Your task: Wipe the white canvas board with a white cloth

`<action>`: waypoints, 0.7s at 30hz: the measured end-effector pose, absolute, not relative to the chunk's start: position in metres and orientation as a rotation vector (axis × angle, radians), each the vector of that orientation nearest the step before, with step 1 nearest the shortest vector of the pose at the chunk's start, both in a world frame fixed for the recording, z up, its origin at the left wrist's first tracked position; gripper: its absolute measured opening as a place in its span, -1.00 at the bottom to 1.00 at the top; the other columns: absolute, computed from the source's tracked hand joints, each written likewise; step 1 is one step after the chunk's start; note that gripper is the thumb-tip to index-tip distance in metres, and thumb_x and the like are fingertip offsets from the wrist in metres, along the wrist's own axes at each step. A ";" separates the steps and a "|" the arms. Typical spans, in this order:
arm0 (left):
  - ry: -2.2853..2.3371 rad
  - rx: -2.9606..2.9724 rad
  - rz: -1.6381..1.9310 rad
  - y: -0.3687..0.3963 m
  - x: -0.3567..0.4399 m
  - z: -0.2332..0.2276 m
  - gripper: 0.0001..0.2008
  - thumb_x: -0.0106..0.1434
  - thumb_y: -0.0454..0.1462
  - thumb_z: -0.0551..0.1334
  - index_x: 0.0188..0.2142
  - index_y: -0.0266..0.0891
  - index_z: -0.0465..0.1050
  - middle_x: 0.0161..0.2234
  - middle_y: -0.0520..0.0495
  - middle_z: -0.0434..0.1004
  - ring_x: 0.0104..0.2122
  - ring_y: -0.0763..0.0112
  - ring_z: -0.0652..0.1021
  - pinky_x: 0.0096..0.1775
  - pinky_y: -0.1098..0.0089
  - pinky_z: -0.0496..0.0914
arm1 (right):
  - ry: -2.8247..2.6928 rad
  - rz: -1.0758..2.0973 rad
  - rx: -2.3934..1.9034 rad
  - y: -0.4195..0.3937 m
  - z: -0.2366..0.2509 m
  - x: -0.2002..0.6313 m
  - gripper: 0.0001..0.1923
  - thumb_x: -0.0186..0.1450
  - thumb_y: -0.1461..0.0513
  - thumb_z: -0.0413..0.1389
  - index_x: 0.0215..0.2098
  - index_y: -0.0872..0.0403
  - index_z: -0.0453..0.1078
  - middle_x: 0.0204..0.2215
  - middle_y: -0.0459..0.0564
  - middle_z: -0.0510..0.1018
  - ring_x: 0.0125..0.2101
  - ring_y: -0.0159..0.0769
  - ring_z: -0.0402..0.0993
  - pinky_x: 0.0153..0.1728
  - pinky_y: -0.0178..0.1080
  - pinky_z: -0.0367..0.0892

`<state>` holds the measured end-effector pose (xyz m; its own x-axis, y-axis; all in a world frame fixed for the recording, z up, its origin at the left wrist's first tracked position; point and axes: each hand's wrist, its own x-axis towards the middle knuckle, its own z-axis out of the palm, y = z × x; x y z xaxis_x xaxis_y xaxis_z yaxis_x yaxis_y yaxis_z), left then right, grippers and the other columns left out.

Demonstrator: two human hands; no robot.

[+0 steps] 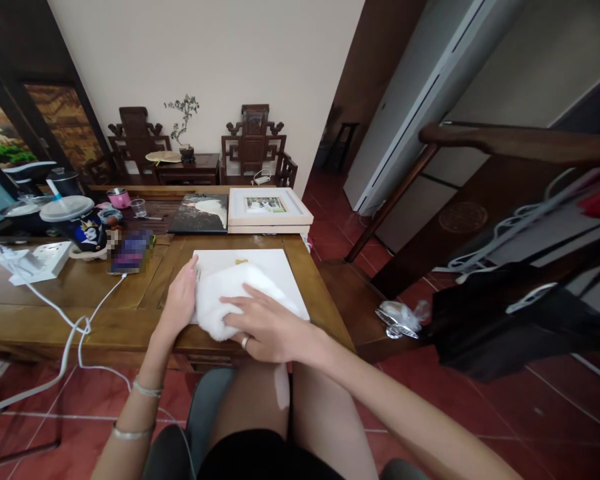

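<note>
A soft, fluffy white cloth (230, 297) lies on a matt white board (280, 273) atop a polished wooden table (105, 300). Glossy red floor tiles (480, 407) gleam beside dark carved-wood chairs (253, 143).

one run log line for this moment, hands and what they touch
left hand: side of fluffy white cloth | right hand: flat on cloth | cloth: on white rectangular board | board: on wooden table

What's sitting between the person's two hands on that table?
In the head view, a fluffy white cloth lies between them on a white board. The left hand touches its left edge; the right hand rests flat on top of it.
</note>
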<state>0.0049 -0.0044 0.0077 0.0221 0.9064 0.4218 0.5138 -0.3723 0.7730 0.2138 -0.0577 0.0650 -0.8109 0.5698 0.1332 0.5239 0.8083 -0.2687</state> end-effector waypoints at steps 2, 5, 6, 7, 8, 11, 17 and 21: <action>1.501 2.059 1.159 -0.003 0.005 0.005 -0.45 0.34 -0.03 -0.06 0.10 -0.38 0.32 0.16 -0.27 0.29 0.17 0.21 0.30 0.21 0.18 0.10 | -2.750 0.301 -0.944 -0.048 0.068 0.224 -0.76 0.21 0.35 -0.01 -0.19 0.06 0.40 -0.09 0.13 0.49 0.03 -0.17 0.33 0.18 0.08 -0.08; 1.523 2.186 1.005 -0.001 0.003 0.000 -0.49 0.31 -0.08 -0.02 0.04 -0.41 0.39 0.15 -0.31 0.31 0.18 0.17 0.30 0.20 0.15 0.11 | -2.679 0.221 -1.067 -0.023 0.066 0.228 -0.77 0.28 0.32 -0.07 -0.20 0.07 0.39 -0.26 0.06 0.53 -0.15 -0.17 0.41 0.11 0.00 0.03; 1.529 2.203 0.982 0.000 0.003 -0.001 -0.50 0.31 -0.09 -0.02 0.04 -0.42 0.39 0.15 -0.31 0.30 0.18 0.17 0.29 0.20 0.15 0.11 | -2.656 0.201 -1.105 -0.013 0.064 0.227 -0.77 0.30 0.30 -0.09 -0.20 0.07 0.39 -0.28 0.06 0.53 -0.17 -0.16 0.41 0.07 -0.04 0.08; 1.534 2.214 0.967 0.000 0.002 -0.001 -0.50 0.31 -0.10 -0.02 0.04 -0.42 0.39 0.15 -0.31 0.30 0.18 0.17 0.28 0.21 0.15 0.11 | -2.632 0.190 -1.141 -0.003 0.062 0.224 -0.77 0.31 0.29 -0.09 -0.19 0.08 0.38 -0.29 0.06 0.53 -0.18 -0.14 0.40 0.03 -0.07 0.12; 1.539 2.221 0.956 0.000 0.002 -0.001 -0.51 0.31 -0.11 -0.02 0.04 -0.42 0.39 0.15 -0.31 0.30 0.19 0.18 0.28 0.21 0.15 0.11 | -2.608 0.190 -1.175 0.007 0.060 0.220 -0.77 0.31 0.28 -0.10 -0.19 0.08 0.38 -0.28 0.07 0.53 -0.18 -0.13 0.40 -0.01 -0.10 0.14; 1.552 2.229 0.944 -0.001 0.002 0.000 -0.51 0.31 -0.13 -0.03 0.05 -0.43 0.38 0.15 -0.30 0.30 0.19 0.18 0.28 0.21 0.16 0.11 | -2.544 0.253 -1.217 0.031 0.056 0.200 -0.77 0.32 0.26 -0.10 -0.21 0.08 0.38 -0.26 0.05 0.55 -0.20 -0.14 0.42 -0.04 -0.15 0.14; 1.525 2.263 0.963 -0.001 0.002 0.003 -0.57 0.30 -0.15 -0.01 0.03 -0.33 0.41 0.13 -0.23 0.34 0.14 0.14 0.34 0.16 0.14 0.18 | -2.518 0.317 -1.092 0.048 0.058 0.162 -0.72 0.35 0.24 -0.14 -0.17 0.10 0.39 -0.16 -0.02 0.55 -0.14 -0.18 0.40 -0.01 -0.17 0.10; 1.520 2.256 0.981 0.001 0.001 0.000 -0.56 0.30 -0.14 0.00 0.04 -0.33 0.40 0.13 -0.25 0.34 0.14 0.13 0.34 0.17 0.10 0.17 | -2.498 0.360 -1.140 0.054 0.062 0.162 -0.68 0.35 0.19 -0.16 -0.12 0.09 0.39 -0.15 -0.01 0.55 -0.14 -0.15 0.41 -0.10 -0.22 0.20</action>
